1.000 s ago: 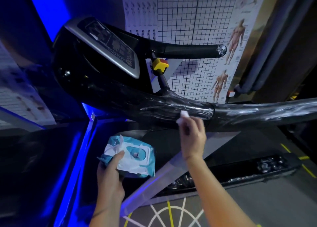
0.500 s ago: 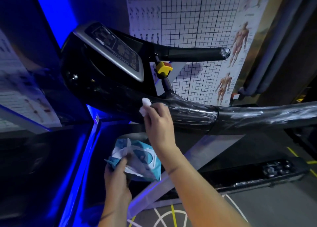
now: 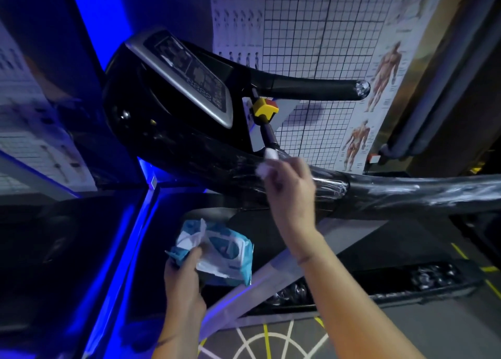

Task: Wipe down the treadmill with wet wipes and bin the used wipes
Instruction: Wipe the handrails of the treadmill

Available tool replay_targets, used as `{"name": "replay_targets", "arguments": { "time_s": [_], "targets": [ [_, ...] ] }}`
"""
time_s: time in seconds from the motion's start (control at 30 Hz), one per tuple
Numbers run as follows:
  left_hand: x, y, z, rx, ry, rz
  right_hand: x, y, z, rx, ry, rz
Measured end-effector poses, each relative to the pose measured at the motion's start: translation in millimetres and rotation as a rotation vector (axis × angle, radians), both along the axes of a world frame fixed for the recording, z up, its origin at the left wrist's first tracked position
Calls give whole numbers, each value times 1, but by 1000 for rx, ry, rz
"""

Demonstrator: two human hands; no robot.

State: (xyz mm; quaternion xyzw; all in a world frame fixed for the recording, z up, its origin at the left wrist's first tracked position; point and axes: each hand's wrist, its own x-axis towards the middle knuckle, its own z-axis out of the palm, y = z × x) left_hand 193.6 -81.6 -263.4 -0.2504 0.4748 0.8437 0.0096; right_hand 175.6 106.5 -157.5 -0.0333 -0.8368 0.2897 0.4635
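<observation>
The black treadmill fills the middle of the view, its near handrail (image 3: 406, 193) wrapped in shiny film and running right. My right hand (image 3: 291, 193) holds a bunched white wet wipe (image 3: 267, 166) against the handrail where it joins the console body (image 3: 162, 141). The grey display panel (image 3: 189, 79) tilts above it. Lower down, my left hand (image 3: 184, 280) grips a blue and white wet wipe pack (image 3: 222, 253), its flap lifted, held in the air below the rail.
A yellow safety key block (image 3: 264, 108) sits on a stalk just above the wiped spot. The far handlebar (image 3: 311, 90) points right. Grid and anatomy posters (image 3: 379, 74) cover the wall behind. A grey upright strut (image 3: 284, 272) and the treadmill base (image 3: 393, 285) lie below.
My right hand slid the wipe left along the handrail toward the console, then back to the right a little. My left hand kept holding the pack in about the same place.
</observation>
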Motion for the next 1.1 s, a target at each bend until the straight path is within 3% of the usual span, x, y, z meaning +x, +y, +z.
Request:
{"name": "replay_targets", "arguments": {
  "time_s": [0.13,0.3,0.43,0.57,0.67,0.8,1.1],
  "targets": [
    [0,-4,-4,1,-24,46,-9,-49,-16,80,-30,219],
    [2,-25,-12,14,-56,105,23,-27,-83,-57,-208,324],
    [7,-49,-30,-62,-140,299,49,-7,-149,-171,-554,196],
    [17,-71,-46,-112,-201,431,58,-18,-205,-161,-978,238],
    [24,-79,-56,-89,-228,411,59,-32,-219,-114,-1105,317],
    [25,-75,-61,-69,-238,355,58,-39,-210,-129,-1120,382],
    [20,-51,-37,-31,-76,117,35,-52,-112,-280,-725,473]
  ]
}}
